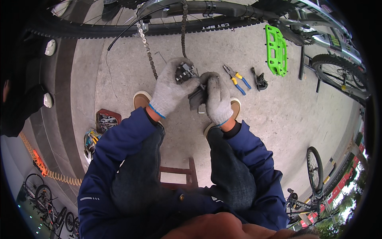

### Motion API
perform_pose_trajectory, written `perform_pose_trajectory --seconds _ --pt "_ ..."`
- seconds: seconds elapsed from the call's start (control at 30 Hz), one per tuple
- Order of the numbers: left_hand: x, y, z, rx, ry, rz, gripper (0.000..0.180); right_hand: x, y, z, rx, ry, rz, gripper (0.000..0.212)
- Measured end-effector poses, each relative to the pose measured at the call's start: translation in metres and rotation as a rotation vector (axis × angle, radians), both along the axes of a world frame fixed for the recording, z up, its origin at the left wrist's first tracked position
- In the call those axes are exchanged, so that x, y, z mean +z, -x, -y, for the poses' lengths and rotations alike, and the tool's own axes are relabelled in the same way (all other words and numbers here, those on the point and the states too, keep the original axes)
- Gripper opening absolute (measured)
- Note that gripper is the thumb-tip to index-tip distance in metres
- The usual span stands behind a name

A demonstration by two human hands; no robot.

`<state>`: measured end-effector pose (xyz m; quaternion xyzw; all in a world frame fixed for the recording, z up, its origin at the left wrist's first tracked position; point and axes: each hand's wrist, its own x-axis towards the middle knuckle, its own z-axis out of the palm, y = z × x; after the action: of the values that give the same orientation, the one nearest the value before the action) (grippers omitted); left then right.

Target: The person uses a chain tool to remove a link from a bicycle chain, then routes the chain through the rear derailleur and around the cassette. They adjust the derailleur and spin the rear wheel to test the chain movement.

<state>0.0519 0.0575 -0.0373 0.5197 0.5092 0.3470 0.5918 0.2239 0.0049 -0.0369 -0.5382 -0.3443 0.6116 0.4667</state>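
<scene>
Nearest, a red tin (108,120) of small metal parts sits on the concrete floor (185,139) near its dark left border, probably kept there for easy reach. Farther out, between the shoes, the gloved left hand (172,88) has its fingers curled around a small black-and-silver part (186,72), seemingly tilted so its workings face up to view. The right hand (218,97) pinches a dark, limp-looking piece (197,98), perhaps cloth, close against it. Beyond to the right lie pliers (237,79), handles toward the person, apparently handy for grabbing, and a black clamp-like piece (259,79). Farthest, a slack chain (148,51) hangs from the bicycle wheel (171,30); whether it touches the left glove I cannot tell.
</scene>
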Motion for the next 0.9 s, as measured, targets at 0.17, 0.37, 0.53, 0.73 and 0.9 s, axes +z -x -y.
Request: perform_pose_trajectory --seconds 0.17,0.37,0.53,0.73,0.9 --pt "0.005 0.000 0.002 0.009 -0.002 0.047 0.053 -0.002 -0.006 0.000 0.010 0.512 -0.799 0.049" --pt "0.004 0.001 0.000 -0.024 -0.055 0.067 0.054 -0.001 -0.008 0.002 -0.009 0.702 -0.891 0.045" --pt "0.005 0.001 0.002 -0.004 -0.017 0.183 0.055 -0.002 -0.009 0.008 0.054 0.434 -0.675 0.050" --pt "0.010 0.006 0.002 -0.069 -0.058 0.087 0.059 0.000 -0.005 0.012 0.035 0.397 -0.664 0.050" --pt "0.011 0.007 0.001 -0.074 -0.067 0.105 0.057 0.013 -0.006 0.012 0.069 0.361 -0.582 0.047"
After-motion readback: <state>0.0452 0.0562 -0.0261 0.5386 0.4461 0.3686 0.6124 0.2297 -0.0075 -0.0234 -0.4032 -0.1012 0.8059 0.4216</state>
